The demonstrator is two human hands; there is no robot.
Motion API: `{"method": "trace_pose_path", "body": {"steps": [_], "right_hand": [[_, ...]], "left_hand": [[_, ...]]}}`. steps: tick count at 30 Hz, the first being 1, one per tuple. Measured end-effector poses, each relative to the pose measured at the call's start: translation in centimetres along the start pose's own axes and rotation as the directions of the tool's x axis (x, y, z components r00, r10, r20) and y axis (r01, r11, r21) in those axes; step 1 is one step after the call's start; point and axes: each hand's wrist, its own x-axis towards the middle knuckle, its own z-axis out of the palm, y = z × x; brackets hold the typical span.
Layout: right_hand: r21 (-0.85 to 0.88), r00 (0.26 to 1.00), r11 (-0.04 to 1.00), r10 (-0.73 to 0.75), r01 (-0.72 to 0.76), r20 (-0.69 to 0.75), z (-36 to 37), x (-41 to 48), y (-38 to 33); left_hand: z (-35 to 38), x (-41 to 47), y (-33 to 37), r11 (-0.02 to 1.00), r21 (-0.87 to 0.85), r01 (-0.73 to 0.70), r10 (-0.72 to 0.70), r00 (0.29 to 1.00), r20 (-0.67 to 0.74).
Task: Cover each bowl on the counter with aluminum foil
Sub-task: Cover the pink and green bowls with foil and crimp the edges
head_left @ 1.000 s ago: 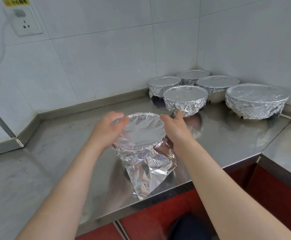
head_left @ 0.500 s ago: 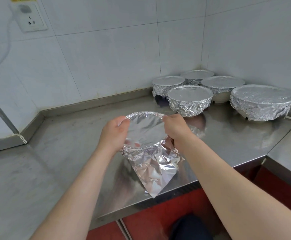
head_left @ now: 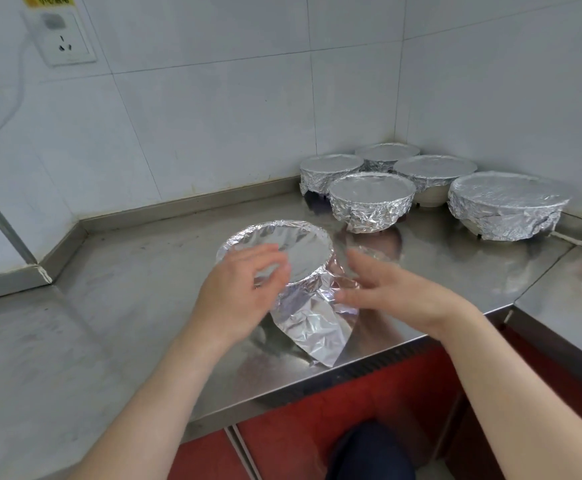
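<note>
A bowl wrapped in aluminum foil (head_left: 294, 249) sits near the counter's front edge, its top smooth and a loose foil flap (head_left: 314, 327) hanging toward me. My left hand (head_left: 244, 289) hovers over the bowl's near left side with fingers spread, holding nothing. My right hand (head_left: 386, 289) is just right of the bowl, fingers apart and slightly blurred, beside the foil flap. Several foil-covered bowls stand in the back right corner, the closest one (head_left: 372, 199) in front and a larger one (head_left: 506, 202) at the right.
The steel counter (head_left: 144, 271) runs along the tiled wall and turns at the right (head_left: 577, 289). A wall socket (head_left: 62, 41) with a white cable is at the upper left. Red cabinet fronts (head_left: 317, 427) lie below the counter edge.
Both hands have let go of the bowl's rim and drawn back toward me with fingers spread. The camera view has shifted, so the bowl sits a little further left.
</note>
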Motion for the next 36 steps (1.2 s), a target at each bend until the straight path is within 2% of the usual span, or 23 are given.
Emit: {"method": "trace_pose_path", "body": {"steps": [2,4,7,9,15,19,21,24,29,31,33,36], "right_hand": [[-0.059,0.996,0.995,-0.082,0.081,-0.023,1.4,-0.4,0.2],[-0.125,0.974,0.979,-0.176,0.159,-0.144,2.7,-0.1,0.2],[-0.063,0.922,0.975,-0.221,0.212,-0.319,4.4,0.0,0.0],[-0.046,0.896,0.980,-0.198,0.196,-0.398,4.9,0.4,0.0],[-0.136,0.863,0.985,-0.162,0.110,-0.479,5.7,1.2,-0.2],[-0.285,0.778,0.958,-0.206,0.036,-0.593,6.9,1.5,-0.5],[-0.296,0.752,0.955,-0.220,0.035,-0.621,7.9,1.7,-0.6],[-0.177,0.755,0.982,-0.168,0.070,-0.634,8.9,1.5,-0.9],[0.165,0.854,0.974,-0.047,0.154,-0.518,9.8,0.9,-1.4],[0.267,0.880,0.953,0.002,0.141,-0.475,9.8,0.7,-1.6],[0.342,0.888,0.932,0.054,0.119,-0.456,9.4,0.6,-1.6],[0.490,0.852,0.858,0.136,0.154,-0.505,8.6,0.8,-1.2]], "left_hand": [[0.8,-0.7,0.5,0.979,0.147,-0.139,0.140,0.990,0.006],[1.3,-1.1,0.8,0.967,0.165,-0.193,0.200,0.979,-0.028],[1.9,-1.4,1.4,0.960,0.174,-0.218,0.236,0.968,-0.089],[2.2,-1.3,1.5,0.955,0.193,-0.224,0.249,0.962,-0.115],[2.9,-1.0,1.7,0.950,0.231,-0.211,0.248,0.958,-0.142],[3.2,-0.8,1.8,0.947,0.254,-0.196,0.236,0.962,-0.138],[3.3,-0.7,1.8,0.946,0.265,-0.185,0.230,0.962,-0.149],[3.6,-0.6,1.8,0.937,0.304,-0.174,0.231,0.959,-0.164],[3.9,-0.3,1.4,0.928,0.347,-0.135,0.203,0.965,-0.168],[3.9,-0.1,1.6,0.930,0.346,-0.122,0.186,0.970,-0.159],[3.6,0.0,2.0,0.951,0.284,-0.121,0.170,0.973,-0.154],[1.7,0.6,1.8,0.993,0.092,-0.072,0.093,0.965,-0.247]]}}
